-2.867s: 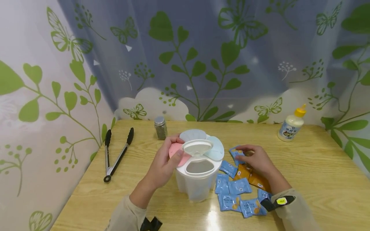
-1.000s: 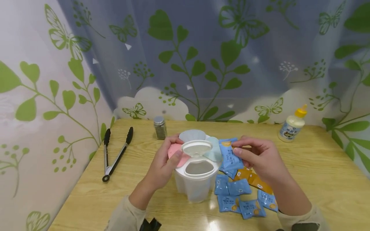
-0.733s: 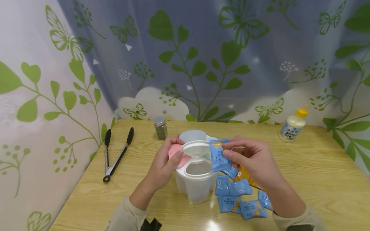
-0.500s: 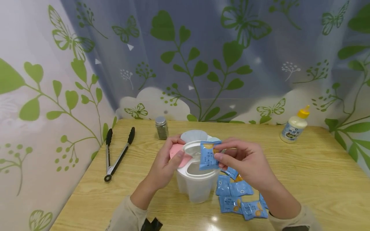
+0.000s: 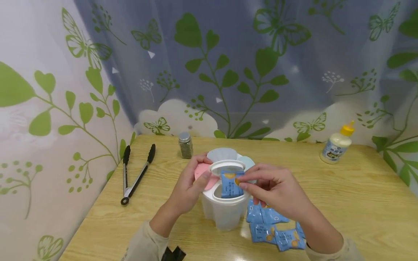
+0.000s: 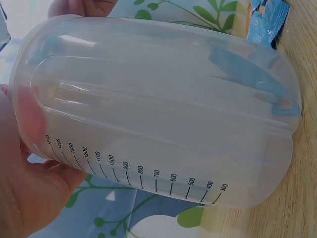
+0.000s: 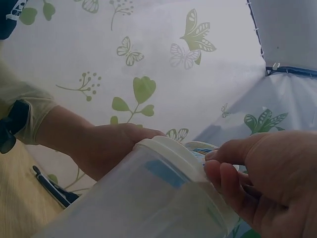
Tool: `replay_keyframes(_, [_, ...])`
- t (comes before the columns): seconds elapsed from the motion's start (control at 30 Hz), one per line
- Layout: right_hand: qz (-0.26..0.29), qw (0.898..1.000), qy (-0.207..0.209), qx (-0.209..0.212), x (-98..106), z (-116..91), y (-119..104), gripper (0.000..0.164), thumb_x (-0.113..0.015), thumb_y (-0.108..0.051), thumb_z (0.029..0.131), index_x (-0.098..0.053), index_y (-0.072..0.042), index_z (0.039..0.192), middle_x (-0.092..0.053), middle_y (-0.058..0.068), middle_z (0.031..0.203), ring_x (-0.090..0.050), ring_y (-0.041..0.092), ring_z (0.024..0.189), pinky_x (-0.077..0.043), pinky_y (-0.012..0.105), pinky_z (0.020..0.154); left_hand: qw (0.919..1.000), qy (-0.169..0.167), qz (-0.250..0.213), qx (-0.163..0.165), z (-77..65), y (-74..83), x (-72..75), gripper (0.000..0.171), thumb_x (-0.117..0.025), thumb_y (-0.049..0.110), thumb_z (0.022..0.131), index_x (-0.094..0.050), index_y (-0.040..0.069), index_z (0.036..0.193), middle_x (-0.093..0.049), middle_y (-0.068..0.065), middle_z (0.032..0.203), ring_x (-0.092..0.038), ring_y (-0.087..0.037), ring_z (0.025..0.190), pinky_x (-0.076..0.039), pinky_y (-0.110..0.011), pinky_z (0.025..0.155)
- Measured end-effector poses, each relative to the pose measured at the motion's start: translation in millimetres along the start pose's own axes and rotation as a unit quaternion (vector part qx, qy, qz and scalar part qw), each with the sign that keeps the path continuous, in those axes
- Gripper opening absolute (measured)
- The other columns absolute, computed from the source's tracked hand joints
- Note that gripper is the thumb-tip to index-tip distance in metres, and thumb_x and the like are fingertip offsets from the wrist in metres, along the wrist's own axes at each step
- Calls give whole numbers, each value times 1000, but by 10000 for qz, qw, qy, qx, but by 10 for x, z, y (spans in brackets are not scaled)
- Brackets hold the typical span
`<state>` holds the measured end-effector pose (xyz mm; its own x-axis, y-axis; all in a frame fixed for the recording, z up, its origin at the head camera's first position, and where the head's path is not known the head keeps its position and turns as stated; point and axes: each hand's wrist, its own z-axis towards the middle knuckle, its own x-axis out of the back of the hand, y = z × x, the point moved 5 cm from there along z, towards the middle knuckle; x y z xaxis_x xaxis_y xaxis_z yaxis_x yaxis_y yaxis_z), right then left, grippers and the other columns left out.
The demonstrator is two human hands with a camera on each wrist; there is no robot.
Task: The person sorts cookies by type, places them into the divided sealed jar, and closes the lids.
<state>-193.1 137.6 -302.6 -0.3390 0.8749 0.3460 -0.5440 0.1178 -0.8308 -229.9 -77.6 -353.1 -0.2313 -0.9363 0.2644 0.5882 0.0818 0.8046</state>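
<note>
A translucent storage container (image 5: 225,217) with several coloured flip lids stands on the table, its front white flap raised. My left hand (image 5: 187,188) grips its upper left side by the pink lid (image 5: 204,177), thumb on top. Between right thumb and fingertips, my right hand (image 5: 277,188) pinches a blue snack packet (image 5: 231,187), whose lower end dips into the open hatch. Through the wall in the left wrist view, blue wrapping (image 6: 247,74) shows near the container's bottom, and measuring marks run along the side. More blue snack packets (image 5: 262,232) lie right of the container, partly hidden by my right hand.
Tongs (image 5: 137,177) lie spread on the left of the wooden table (image 5: 104,228). A small jar with a metal cap (image 5: 185,146) stands behind the container, and a yellow-capped bottle (image 5: 335,146) at the back right. A patterned curtain (image 5: 235,72) hangs behind.
My right hand has picked up the blue packet from the table, carried it left over the container and lowered it into the open hatch. My left hand keeps its grip.
</note>
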Motion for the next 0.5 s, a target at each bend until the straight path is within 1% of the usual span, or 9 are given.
replay_keyframes(0.13, [-159, 9995, -96, -242, -6, -23, 16, 17, -70, -4, 91, -77, -13, 104, -69, 1, 99, -61, 14, 53, -51, 28, 44, 10000, -8, 6, 32, -11, -10, -10, 22, -48, 16, 102, -49, 6, 122, -54, -11, 136, -59, -19, 115, -53, -28, 96])
replay_keyframes(0.2, [-103, 9996, -114, -241, 3, -33, 32, 16, -69, -4, 91, -76, -11, 104, -69, 2, 100, -63, 15, 55, -53, 29, 46, 10000, -12, -1, 27, -8, -12, -11, 22, -48, 16, 102, -49, 6, 122, -54, -11, 135, -58, -18, 115, -52, -28, 97])
replay_keyframes(0.3, [139, 9997, -117, -161, 29, -51, 61, 17, -67, 0, 92, -74, -6, 106, -69, 3, 99, -65, 16, 58, -55, 31, 49, 10000, -12, -6, 19, 3, -4, -11, 23, -48, 16, 102, -49, 6, 123, -57, -10, 128, -59, -17, 110, -53, -27, 95])
replay_keyframes(0.37, [394, 9990, -111, -157, 56, -69, 84, 20, -66, 2, 92, -72, -2, 110, -70, 4, 94, -66, 16, 60, -56, 33, 50, 10000, 1, 5, 16, 8, 2, -11, 23, -49, 15, 102, -49, 5, 123, -57, -10, 126, -59, -17, 109, -54, -27, 94])
replay_keyframes(0.43, [596, 9978, -88, -272, 89, -91, 110, 23, -64, 3, 93, -70, -2, 114, -71, 2, 87, -67, 15, 62, -56, 34, 52, 10000, 17, 27, 13, 7, 5, -11, 23, -49, 15, 101, -49, 5, 122, -57, -11, 128, -59, -17, 109, -54, -27, 94])
replay_keyframes(0.5, [788, 9957, -36, -480, 131, -115, 137, 25, -64, 2, 94, -69, -4, 117, -72, -1, 84, -67, 13, 63, -57, 34, 53, 10000, 24, 46, 4, 3, 4, -12, 23, -49, 16, 102, -49, 5, 122, -56, -11, 132, -59, -18, 112, -53, -28, 96])
